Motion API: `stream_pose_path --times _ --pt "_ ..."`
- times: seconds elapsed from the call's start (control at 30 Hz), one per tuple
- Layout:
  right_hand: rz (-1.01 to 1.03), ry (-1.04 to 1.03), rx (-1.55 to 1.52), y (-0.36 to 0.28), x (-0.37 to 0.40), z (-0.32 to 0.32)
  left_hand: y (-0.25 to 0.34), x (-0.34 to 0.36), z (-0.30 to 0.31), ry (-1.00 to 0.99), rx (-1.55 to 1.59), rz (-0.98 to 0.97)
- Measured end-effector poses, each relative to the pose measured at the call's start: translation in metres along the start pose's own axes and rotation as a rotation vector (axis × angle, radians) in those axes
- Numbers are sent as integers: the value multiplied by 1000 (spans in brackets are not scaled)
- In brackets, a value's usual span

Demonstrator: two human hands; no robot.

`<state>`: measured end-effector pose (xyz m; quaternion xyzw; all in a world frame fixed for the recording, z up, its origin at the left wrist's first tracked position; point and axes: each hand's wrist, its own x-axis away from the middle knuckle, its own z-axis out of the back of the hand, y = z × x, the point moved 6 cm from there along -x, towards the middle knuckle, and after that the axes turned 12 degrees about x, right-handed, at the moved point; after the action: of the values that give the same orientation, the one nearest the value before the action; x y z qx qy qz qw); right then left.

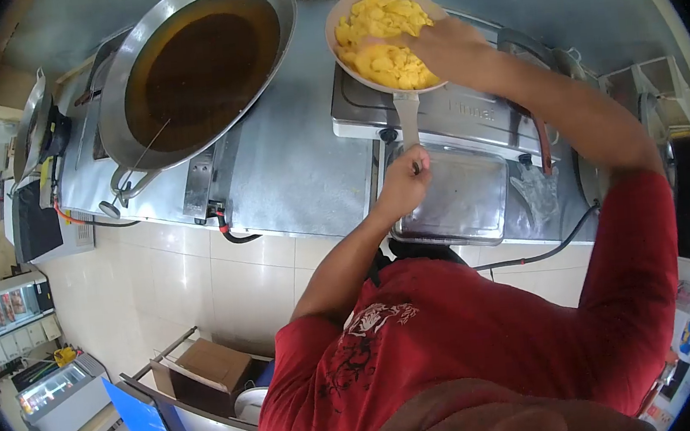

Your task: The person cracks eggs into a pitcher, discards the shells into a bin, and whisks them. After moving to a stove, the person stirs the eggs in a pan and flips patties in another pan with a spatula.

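A light-coloured frying pan (332, 22) holds yellow scrambled egg (386, 19) on the gas stove (468, 108). My left hand (405, 181) is wrapped round the pan's pale handle at its near end. Over the pan's right side is my right hand (449, 47), its fingers curled and partly hidden. A blurred pale shape reaches from that hand across the middle of the egg; I cannot make out what it is.
A large wok (116, 125) with dark oil (206, 71) and a metal utensil stands to the left on the steel counter (306, 161). A metal tray (451, 197) lies before the stove, beside a crumpled plastic bag (538, 193). A gas hose (532, 260) runs along the front edge.
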<state>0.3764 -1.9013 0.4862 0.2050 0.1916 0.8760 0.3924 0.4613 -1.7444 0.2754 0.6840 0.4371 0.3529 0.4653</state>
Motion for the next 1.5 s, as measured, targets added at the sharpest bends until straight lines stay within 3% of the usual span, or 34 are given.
stream_pose_path --times 0.13,0.23,0.33,0.37,0.47,0.57,0.83,0.97,1.07,1.2,1.3,1.4,1.5 --pt "9 -220 145 -14 24 -19 -1 -3 0 -10 -11 -79" --pt "-130 -84 61 29 -9 -71 -4 -2 1 -5 22 11" --pt "-195 -119 -28 62 -1 -36 -3 -2 4 -20 34 52" --pt "-230 -191 -82 61 13 1 -3 -5 4 -20 35 13" --pt "-175 -347 -45 42 39 26 -9 -6 6 -11 18 -49" --pt "-140 -365 -87 2 19 -30 -9 -2 1 -16 -6 -29" --pt "-284 -207 5 81 0 -27 4 -1 5 13 -15 55" --pt "-283 -288 -61 41 -2 -82 12 0 4 16 -36 80" --pt "-231 -219 -30 61 12 -50 7 0 5 11 -30 29" --pt "-314 -243 7 102 9 13 4 -2 5 -6 -48 -32" --pt "-364 -202 -27 111 -32 -14 5 -2 6 -12 -57 -9" --pt "-379 -237 -66 90 -72 -107 6 -2 5 -9 -70 -32" --pt "-253 -112 -136 56 -29 -75 13 -1 5 -2 -36 34"
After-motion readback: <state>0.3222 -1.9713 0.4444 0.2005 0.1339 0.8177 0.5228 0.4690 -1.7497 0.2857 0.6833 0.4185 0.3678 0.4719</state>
